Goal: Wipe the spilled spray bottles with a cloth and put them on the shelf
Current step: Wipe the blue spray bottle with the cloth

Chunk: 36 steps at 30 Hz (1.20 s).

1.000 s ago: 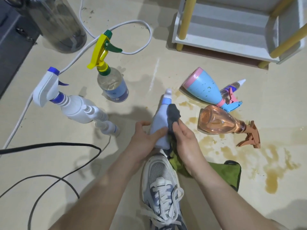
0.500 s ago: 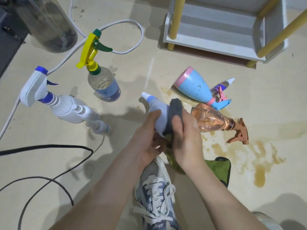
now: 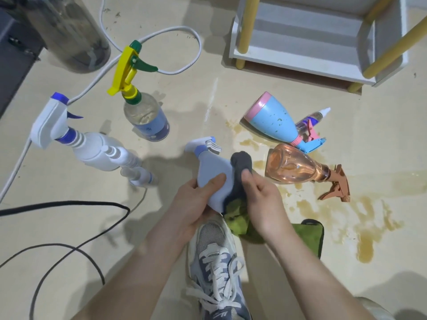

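Note:
My left hand (image 3: 194,204) grips a pale lilac spray bottle (image 3: 212,172), tilted with its nozzle pointing up-left. My right hand (image 3: 261,199) presses a grey-and-green cloth (image 3: 240,162) against the bottle's right side; the green part hangs below. On the floor to the right lie an orange clear bottle (image 3: 295,167), a blue-and-pink bottle (image 3: 272,121) and a small clear bottle (image 3: 312,118) in a brown spill (image 3: 365,241). The white shelf (image 3: 300,63) with yellow posts stands at the top right.
Upright at the left are a yellow-trigger bottle (image 3: 145,118), a white bottle with blue trigger (image 3: 92,148) and a small white bottle (image 3: 141,176). A white cable (image 3: 161,33) and black cables (image 3: 69,204) cross the floor. My sneaker (image 3: 215,262) is below my hands.
The lilac bottle has turned so its nozzle points further left and its trigger shows. My right hand with the cloth has slid down along its side.

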Motion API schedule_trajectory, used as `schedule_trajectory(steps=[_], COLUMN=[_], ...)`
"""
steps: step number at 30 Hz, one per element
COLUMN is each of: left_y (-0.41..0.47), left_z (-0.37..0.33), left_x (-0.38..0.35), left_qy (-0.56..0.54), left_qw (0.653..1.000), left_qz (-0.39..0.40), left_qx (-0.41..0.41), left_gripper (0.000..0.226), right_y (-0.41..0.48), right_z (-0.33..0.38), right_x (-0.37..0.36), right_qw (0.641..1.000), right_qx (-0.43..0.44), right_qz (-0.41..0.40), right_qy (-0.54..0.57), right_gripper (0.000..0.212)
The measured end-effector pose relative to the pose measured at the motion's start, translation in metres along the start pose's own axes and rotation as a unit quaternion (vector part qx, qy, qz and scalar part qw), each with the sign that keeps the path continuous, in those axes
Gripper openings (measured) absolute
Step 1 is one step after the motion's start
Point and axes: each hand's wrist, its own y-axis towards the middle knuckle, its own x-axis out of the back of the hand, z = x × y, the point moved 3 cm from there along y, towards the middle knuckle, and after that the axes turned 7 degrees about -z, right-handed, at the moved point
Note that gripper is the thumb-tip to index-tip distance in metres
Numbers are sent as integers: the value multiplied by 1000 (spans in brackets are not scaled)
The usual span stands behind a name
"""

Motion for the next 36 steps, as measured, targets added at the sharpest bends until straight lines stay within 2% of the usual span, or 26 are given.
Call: schedule_trajectory(steps=[2, 4, 6, 7, 9, 10, 11, 13, 15, 17, 18, 21, 23, 25, 26, 27, 29, 31, 32, 34, 36], left_y=[-6, -13, -12, -9, -8, -8, -9, -11, -11, -9, -8, -5, -4, -5, -8, -11, -14, -13, -13, -11, -6], left_z=[5, 8, 4, 0, -9, -12, -13, -10, -8, -7, -10, -28, -38, -37, -32, -28, -19, -17, -20, -24, -30], left_x=[2, 3, 4, 5, 3, 3, 4, 5, 5, 7, 6, 11, 13, 12, 12, 10, 7, 4, 4, 6, 13], left_qy=[82, 175, 258, 309, 437, 480, 487, 452, 431, 439, 448, 464, 502, 539, 547, 544, 530, 535, 536, 523, 488], left_qw=[996, 981, 957, 937, 870, 838, 829, 854, 876, 871, 864, 843, 811, 778, 772, 778, 799, 798, 796, 802, 824], left_qz=[10, 22, -19, -46, -94, -113, -126, -120, -94, -95, -100, -138, -144, -149, -148, -143, -126, -114, -116, -124, -130], left_qx=[-41, -81, -133, -157, -209, -232, -245, -228, -197, -197, -205, -234, -265, -287, -288, -281, -254, -252, -257, -259, -258], left_gripper=[42, 46, 53, 50, 24, 10, 5, 17, 44, 55, 57, 51, 31, 26, 25, 24, 39, 52, 52, 51, 51], right_y=[24, 35, 20, 1, -34, -38, -32, -7, 24, 47, 50, 21, -12, -17, -6, 10, 41, 55, 52, 36, 12], right_z=[8, 22, 30, 35, 41, 38, 36, 37, 32, 25, 25, 32, 32, 30, 27, 21, 17, 11, 10, 13, 14], right_x=[2, 1, -6, -10, -21, -26, -30, -31, -29, -26, -26, -39, -49, -56, -58, -60, -54, -44, -42, -40, -42], right_qw=[997, 996, 985, 968, 917, 901, 894, 919, 951, 981, 989, 987, 976, 968, 970, 976, 995, 998, 997, 997, 997], right_qx=[-71, -56, 63, 133, 253, 279, 285, 241, 139, 11, -6, 57, 132, 179, 180, 169, 75, -27, -47, -46, -15], right_qz=[30, 44, 32, 9, -23, -33, -35, -4, 21, 15, 2, 16, 17, 7, 3, 0, -32, -55, -53, -30, 1], right_qy=[14, -48, -156, -213, -306, -330, -343, -312, -275, -192, -150, -150, -175, -175, -163, -137, -50, 7, -4, -52, -74], right_gripper=[36, 38, 28, 30, 40, 43, 47, 52, 49, 48, 46, 42, 51, 59, 59, 60, 59, 56, 57, 56, 55])
